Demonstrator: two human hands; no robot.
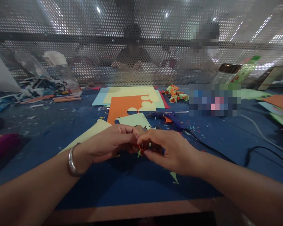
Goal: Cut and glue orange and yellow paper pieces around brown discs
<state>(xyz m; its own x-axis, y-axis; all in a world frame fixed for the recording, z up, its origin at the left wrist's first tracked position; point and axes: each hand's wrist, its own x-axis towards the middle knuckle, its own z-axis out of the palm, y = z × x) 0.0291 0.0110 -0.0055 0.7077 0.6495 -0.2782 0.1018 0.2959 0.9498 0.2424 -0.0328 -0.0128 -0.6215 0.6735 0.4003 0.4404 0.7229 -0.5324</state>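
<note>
My left hand (112, 142) and my right hand (172, 150) meet at the middle of the blue table (61, 131), fingers pinched together on a small orange and green paper piece (141, 151) that is mostly hidden between them. A silver bracelet (72, 160) circles my left wrist. Just behind the hands lie a pale yellow cut sheet (133, 120) and an orange sheet with scalloped cut-outs (122, 106). A blue glue gun (167, 116) rests a little beyond my right hand, its black cord running off to the right.
A stack of coloured paper sheets (129, 93) lies further back, with several finished orange-green paper flowers (176, 93) beside it. Bottles and scraps (44, 78) clutter the far left. A perforated metal screen (141, 40) stands behind, with people beyond it. More paper (278, 105) lies at the right.
</note>
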